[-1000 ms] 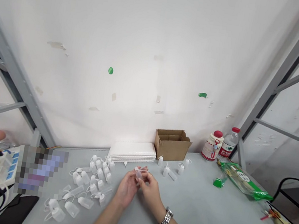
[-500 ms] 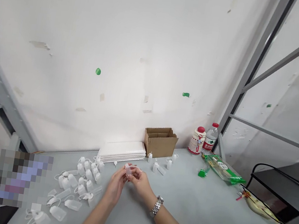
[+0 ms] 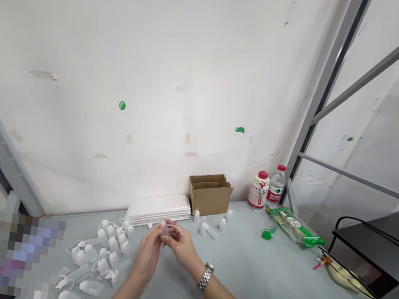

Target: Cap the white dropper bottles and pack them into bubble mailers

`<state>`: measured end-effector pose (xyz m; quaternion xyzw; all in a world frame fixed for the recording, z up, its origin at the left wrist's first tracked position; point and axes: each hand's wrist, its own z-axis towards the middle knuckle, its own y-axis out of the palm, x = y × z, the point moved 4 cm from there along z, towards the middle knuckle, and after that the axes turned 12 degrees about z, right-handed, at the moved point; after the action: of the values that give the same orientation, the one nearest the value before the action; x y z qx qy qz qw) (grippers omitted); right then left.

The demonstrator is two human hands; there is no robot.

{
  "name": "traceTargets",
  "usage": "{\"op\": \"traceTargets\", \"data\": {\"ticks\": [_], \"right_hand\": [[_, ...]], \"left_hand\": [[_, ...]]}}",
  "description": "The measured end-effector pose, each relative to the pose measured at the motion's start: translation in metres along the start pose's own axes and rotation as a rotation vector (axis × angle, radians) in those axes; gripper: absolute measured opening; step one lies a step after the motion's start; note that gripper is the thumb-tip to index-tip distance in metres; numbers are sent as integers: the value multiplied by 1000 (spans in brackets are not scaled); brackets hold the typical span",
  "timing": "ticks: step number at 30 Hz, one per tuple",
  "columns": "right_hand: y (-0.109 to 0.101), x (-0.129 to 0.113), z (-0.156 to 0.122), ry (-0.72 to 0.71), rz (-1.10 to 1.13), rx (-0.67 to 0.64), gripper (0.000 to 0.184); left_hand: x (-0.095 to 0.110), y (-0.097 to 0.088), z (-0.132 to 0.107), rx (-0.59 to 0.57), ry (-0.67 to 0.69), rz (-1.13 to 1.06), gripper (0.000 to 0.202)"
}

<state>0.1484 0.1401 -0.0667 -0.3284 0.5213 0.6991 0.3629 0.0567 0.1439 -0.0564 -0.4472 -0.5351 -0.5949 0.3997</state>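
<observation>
Both my hands meet above the middle of the grey table (image 3: pixel 262 280). My left hand (image 3: pixel 147 256) and my right hand (image 3: pixel 180 245), with a metal watch on its wrist, pinch one small clear plastic bottle (image 3: pixel 164 229) between their fingertips. To the left of my hands lie several more small white plastic bottles (image 3: pixel 103 250) with tethered caps. A few upright ones (image 3: pixel 206 226) stand behind my right hand, in front of the cardboard box.
A stack of white sheets (image 3: pixel 159 209) and an open cardboard box (image 3: pixel 209 194) sit against the wall. A red-capped jar (image 3: pixel 259 189), a water bottle (image 3: pixel 276 184) and a green packet (image 3: pixel 295 226) are at the back right. A beaded item (image 3: pixel 359 291) lies near the right edge.
The camera has swung to the right and slightly down, so everything shifts left in view. My hands stay together on the small bottle, with only small finger movement.
</observation>
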Motion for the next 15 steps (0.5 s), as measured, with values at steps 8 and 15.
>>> {"op": "traceTargets", "data": {"ticks": [8, 15], "right_hand": [[52, -121, -7, -176, 109, -196, 19], [65, -176, -10, -317, -51, -118, 16]], "left_hand": [[124, 57, -32, -215, 205, 128, 39], [170, 82, -37, -249, 336, 145, 33]]}}
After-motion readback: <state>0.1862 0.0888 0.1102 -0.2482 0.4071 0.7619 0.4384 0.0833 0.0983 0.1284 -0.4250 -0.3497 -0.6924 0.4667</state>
